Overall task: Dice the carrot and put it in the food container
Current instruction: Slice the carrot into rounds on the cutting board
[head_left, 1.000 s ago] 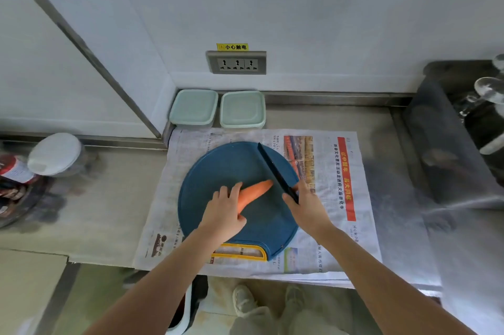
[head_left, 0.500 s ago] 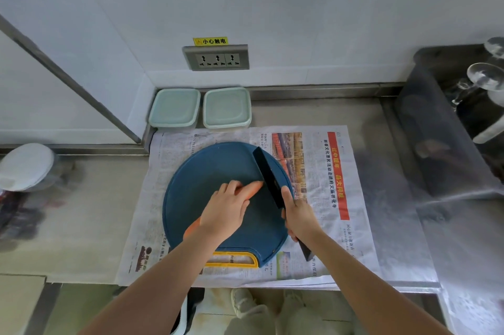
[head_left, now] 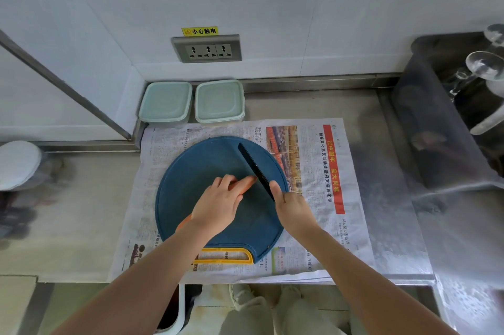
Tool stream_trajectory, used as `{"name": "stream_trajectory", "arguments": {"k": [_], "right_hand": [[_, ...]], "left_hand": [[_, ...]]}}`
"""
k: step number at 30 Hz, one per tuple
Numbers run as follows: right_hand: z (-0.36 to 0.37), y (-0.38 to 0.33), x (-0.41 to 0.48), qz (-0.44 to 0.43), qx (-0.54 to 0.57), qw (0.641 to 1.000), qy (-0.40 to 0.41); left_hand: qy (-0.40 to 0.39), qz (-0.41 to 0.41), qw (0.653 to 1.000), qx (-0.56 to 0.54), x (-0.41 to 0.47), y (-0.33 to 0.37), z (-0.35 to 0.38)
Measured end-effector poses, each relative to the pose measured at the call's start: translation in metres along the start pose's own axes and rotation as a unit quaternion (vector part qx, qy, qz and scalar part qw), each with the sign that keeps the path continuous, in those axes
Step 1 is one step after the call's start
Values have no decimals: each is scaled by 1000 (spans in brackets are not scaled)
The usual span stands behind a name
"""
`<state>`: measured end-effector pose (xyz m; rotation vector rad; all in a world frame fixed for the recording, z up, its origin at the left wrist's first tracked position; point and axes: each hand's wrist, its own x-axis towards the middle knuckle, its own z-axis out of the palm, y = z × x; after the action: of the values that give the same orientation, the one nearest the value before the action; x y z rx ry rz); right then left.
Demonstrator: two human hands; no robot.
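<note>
An orange carrot (head_left: 246,183) lies on a round blue cutting board (head_left: 196,171) with a yellow handle. My left hand (head_left: 218,205) presses down on the carrot and hides most of it; only its narrow tip and a bit of its thick end under my wrist show. My right hand (head_left: 293,207) grips the handle of a black knife (head_left: 255,168), whose blade points away from me and meets the carrot's tip. Two pale green lidded food containers (head_left: 165,102) (head_left: 219,101) stand side by side against the back wall.
A newspaper (head_left: 321,171) is spread under the board on the steel counter. A sink with glassware (head_left: 482,67) is at the right. A white-lidded jar (head_left: 17,165) stands at the left. A wall socket (head_left: 207,48) is above the containers. The counter's front edge is near my body.
My left hand slid along the carrot toward its tip and now covers most of it. My right hand brought the knife blade in against the tip.
</note>
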<state>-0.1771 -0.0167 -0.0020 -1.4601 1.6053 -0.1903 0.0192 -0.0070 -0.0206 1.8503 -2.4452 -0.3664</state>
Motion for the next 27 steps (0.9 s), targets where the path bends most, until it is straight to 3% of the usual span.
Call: {"name": "stream_trajectory", "arguments": {"k": [5, 8, 13, 16, 19, 23, 27], "right_hand": [[0, -8, -1, 79, 35, 996, -17], [1, -6, 9, 73, -18, 995, -61], [-6, -10, 12, 104, 24, 990, -91], [-3, -6, 11, 87, 18, 993, -78], [7, -9, 11, 122, 14, 990, -65], [10, -3, 16, 140, 46, 987, -70], [4, -7, 18, 192, 160, 965, -84]], "left_hand": [[-11, -2, 1000, 2, 2, -1, 1], [-16, -3, 1000, 1, 3, 0, 1], [-27, 0, 1000, 7, 3, -1, 0], [-30, 3, 1000, 3, 4, -1, 0], [-26, 2, 1000, 3, 4, -3, 1], [-19, 7, 1000, -7, 4, -5, 1], [-13, 16, 1000, -8, 4, -5, 2]]}}
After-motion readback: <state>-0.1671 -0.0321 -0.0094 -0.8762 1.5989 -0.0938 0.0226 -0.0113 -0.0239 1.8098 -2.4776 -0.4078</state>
